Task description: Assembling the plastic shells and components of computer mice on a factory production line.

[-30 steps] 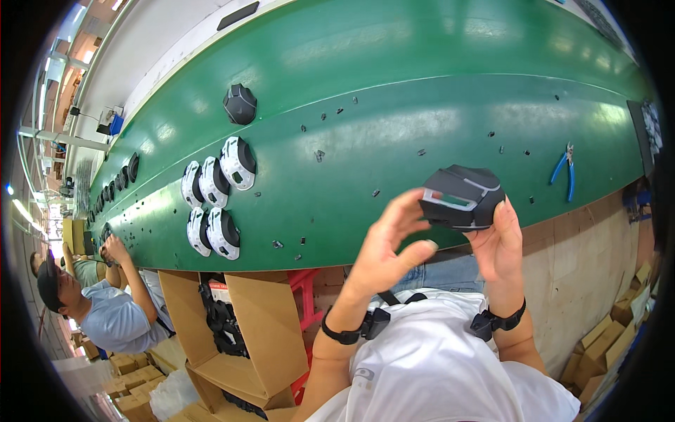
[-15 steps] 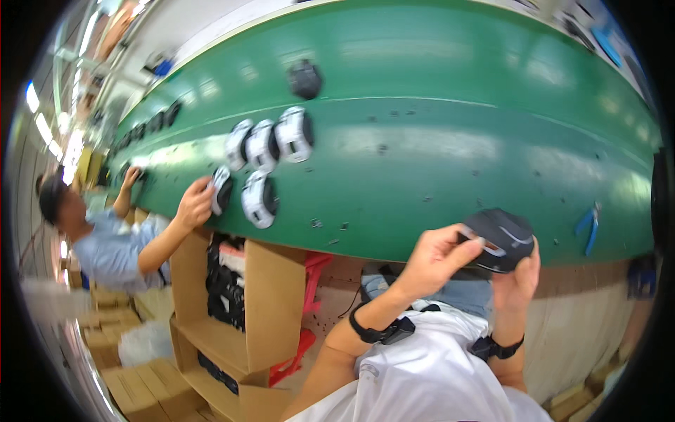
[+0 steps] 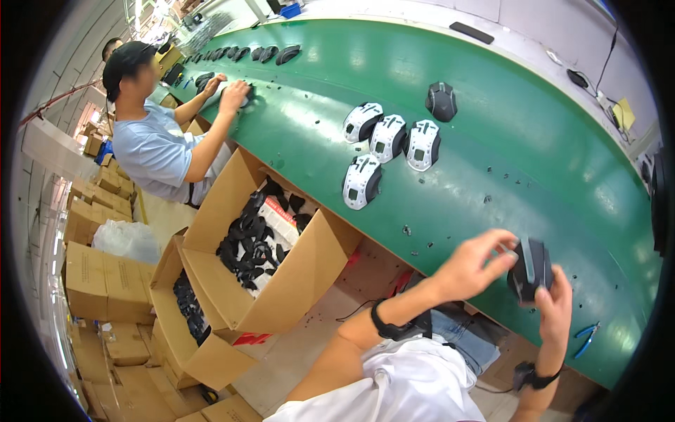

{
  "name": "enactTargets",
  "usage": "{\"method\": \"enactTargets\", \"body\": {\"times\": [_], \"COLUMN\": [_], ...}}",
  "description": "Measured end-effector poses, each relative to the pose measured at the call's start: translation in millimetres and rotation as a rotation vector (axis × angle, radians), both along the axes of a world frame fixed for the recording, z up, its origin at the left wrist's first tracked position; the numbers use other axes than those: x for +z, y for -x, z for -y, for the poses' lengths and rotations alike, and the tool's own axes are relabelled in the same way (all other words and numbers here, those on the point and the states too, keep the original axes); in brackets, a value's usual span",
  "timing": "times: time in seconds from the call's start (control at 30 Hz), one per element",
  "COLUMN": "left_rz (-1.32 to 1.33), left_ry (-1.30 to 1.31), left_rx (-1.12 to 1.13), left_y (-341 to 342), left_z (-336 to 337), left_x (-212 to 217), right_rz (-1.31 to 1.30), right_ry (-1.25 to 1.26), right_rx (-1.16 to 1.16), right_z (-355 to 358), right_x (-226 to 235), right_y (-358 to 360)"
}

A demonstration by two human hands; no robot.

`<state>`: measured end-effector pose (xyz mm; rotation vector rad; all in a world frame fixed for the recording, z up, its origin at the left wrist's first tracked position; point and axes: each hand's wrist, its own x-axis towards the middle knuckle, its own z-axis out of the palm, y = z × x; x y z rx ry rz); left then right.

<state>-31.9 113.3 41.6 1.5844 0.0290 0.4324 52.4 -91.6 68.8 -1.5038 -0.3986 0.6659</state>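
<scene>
Table: a long green table (image 3: 316,133) crosses the view from 11 o'clock to 4 o'clock, shiny, with small black bits (image 3: 406,230) scattered on it.
On the table: four white-and-black shells (image 3: 388,138) stand grouped toward 1 o'clock; one dark shell (image 3: 441,102) is just beyond them. Blue pliers (image 3: 583,332) lie at 4 o'clock.
Room: at 10 o'clock a co-worker (image 3: 151,141) in light blue works at the same table. An open carton (image 3: 295,281) with black parts (image 3: 246,243) is at 8 o'clock; stacked cartons (image 3: 88,278) are behind it.
Black shell: the black shell (image 3: 526,271) is between 3 and 4 o'clock, raised above the table's near side.
Right hand: the right hand (image 3: 555,306) holds this shell, thumb in front.
Left hand: the left hand (image 3: 478,264) has bent fingers, narrowly parted, at the shell's left edge; I cannot tell if it touches.
Since half a second: the view has turned leftward; the shell now shows its grey strip, not its window; the co-worker's arm has withdrawn from the white-and-black group.
</scene>
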Motion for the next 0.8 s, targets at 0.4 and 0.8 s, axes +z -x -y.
{"method": "enactTargets", "body": {"times": [0.4, 0.8], "left_rz": [-0.037, -0.709], "left_ry": [-0.293, -0.614], "left_rx": [0.641, 1.086], "left_y": [50, 296], "left_z": [-104, -243], "left_x": [-20, -56], "right_rz": [-0.28, 0.47], "right_ry": [-0.148, 0.529], "right_rx": [-0.162, 0.244], "right_z": [-109, -99], "right_x": [-28, -32], "right_y": [-228, -123]}}
